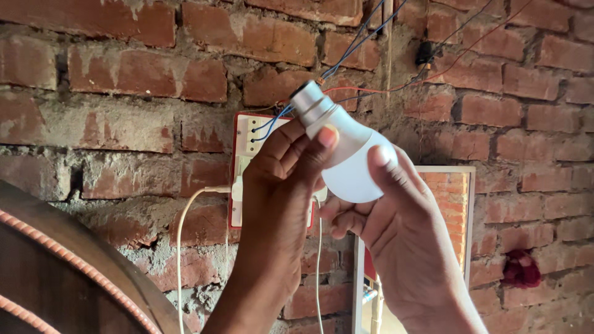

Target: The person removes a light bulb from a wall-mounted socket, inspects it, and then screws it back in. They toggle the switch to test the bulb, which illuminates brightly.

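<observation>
A white bulb [346, 158] with a grey metal base is held up in front of a brick wall. My left hand [281, 204] grips its neck from the left, thumb and fingers on the white shell. My right hand [402, 229] cups the round end from below and the right, thumb pressed on the globe. Blue and red wires [359, 40] run from the bulb's base up the wall. Behind my left hand a white switchboard with a red edge [244, 148] is fixed to the bricks, partly hidden.
A white cable [180, 247] hangs from a plug at the switchboard's left side. A white-framed mirror [461, 210] leans at the lower right. A dark red cloth [521, 269] sits in a wall gap. A curved dark wooden piece [55, 266] fills the lower left.
</observation>
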